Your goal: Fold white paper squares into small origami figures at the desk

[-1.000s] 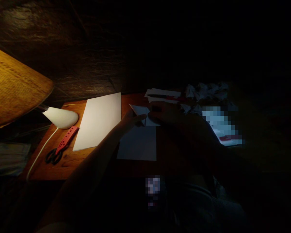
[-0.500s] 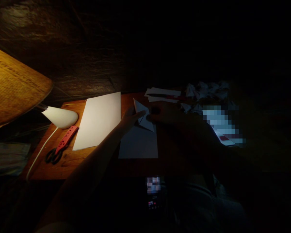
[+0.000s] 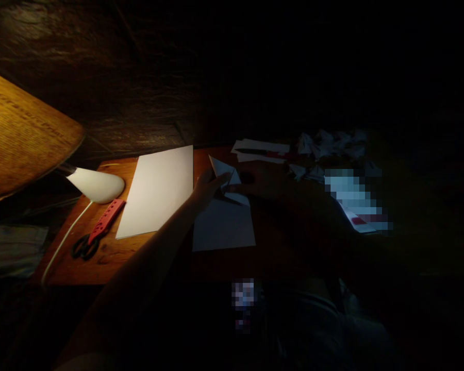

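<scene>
A folded piece of white paper (image 3: 236, 191) with pointed corners is held between my two hands, above a flat white sheet (image 3: 224, 229) on the wooden table. My left hand (image 3: 210, 184) grips its left side, thumb lying across the front. From the right, my right hand (image 3: 257, 183) pinches the paper near its middle crease; most of that hand is lost in shadow. Left of my hands lies a brightly lit stack or sheet of white paper (image 3: 160, 193).
A lamp with a yellow shade (image 3: 23, 139) and white base (image 3: 98, 185) stands at left, its cord hanging over the edge. Scissors in a red cover (image 3: 106, 219) lie beside it. Behind are a knife (image 3: 268, 153) on paper strips, folded paper pieces (image 3: 330, 144) and a lit, blurred-out screen (image 3: 355, 201).
The folded paper has tilted slightly, its lower right corner rising. My right thumb has slid left across its front. The flat sheet beneath has shifted a little to the right.
</scene>
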Demonstrator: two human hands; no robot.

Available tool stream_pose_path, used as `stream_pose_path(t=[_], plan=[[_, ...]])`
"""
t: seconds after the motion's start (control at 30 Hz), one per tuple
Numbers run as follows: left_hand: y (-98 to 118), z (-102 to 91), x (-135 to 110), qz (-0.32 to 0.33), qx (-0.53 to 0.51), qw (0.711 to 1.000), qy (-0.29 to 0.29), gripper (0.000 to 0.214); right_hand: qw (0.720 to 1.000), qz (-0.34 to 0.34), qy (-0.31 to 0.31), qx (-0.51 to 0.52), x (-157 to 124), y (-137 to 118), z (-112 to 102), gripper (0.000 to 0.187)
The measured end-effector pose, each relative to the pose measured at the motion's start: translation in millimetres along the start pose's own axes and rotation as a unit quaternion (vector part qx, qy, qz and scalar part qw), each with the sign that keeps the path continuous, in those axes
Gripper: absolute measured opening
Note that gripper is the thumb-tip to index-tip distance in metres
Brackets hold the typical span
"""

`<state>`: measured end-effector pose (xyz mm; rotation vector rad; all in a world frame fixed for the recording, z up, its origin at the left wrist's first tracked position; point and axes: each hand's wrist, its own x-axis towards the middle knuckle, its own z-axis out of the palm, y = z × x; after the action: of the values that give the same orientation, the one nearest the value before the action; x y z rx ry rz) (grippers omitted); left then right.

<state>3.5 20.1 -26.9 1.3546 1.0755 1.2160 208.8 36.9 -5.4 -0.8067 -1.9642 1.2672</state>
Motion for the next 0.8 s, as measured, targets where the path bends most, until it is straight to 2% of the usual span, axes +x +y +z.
stream_pose_path(t=[0.1,0.2,0.27,0.47,0.63,0.8], plan=[[2,-0.3,1,-0.001,-0.017,1.000,0.026,0.038,0.999,-0.006,0.009,-0.049,-1,-1,1,0.056],[2,-0.6,2,0.020,-0.019,0.998,0.048,0.039,0.994,-0.019,0.030,-0.105,-4,-5,3,0.074],[1,-1.0,3,0.028,-0.021,0.997,0.062,0.041,0.990,-0.027,0.042,-0.129,-6,-8,4,0.076],[-3,-3.5,7,0.035,-0.024,0.993,0.111,0.043,0.981,-0.028,0.088,-0.169,-9,-15,1,0.049],[-1,-2.5,7,0.041,-0.024,0.994,0.101,0.041,0.987,-0.038,0.094,-0.123,-9,-15,-1,0.030],[-3,-2.2,8,0.032,-0.042,0.994,0.097,0.043,0.975,-0.015,0.162,-0.153,-4,-8,-1,0.018]])
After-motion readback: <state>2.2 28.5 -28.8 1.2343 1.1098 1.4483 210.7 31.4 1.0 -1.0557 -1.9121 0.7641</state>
